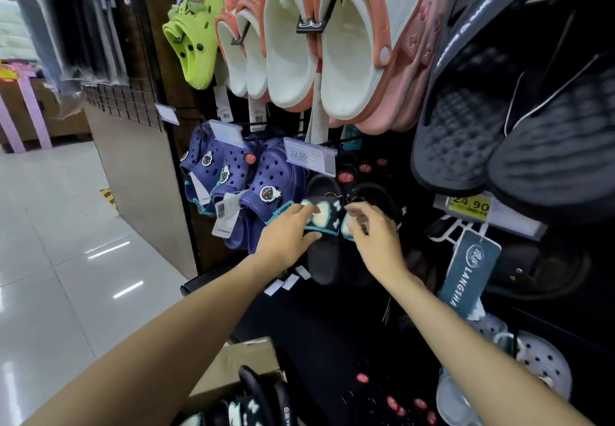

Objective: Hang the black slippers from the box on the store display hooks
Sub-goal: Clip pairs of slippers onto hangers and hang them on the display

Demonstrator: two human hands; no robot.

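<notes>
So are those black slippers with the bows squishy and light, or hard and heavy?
The black foam-like slippers with teal-edged bows are probably light: both hands, left and right, lift the pair with only fingers. They look soft and bendy, and likely swing once hung.

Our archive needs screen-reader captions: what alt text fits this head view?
Both hands, left hand and right hand, hold a pair of black slippers against a store display, beside hanging blue clogs. An open cardboard box with more sits below.
</notes>
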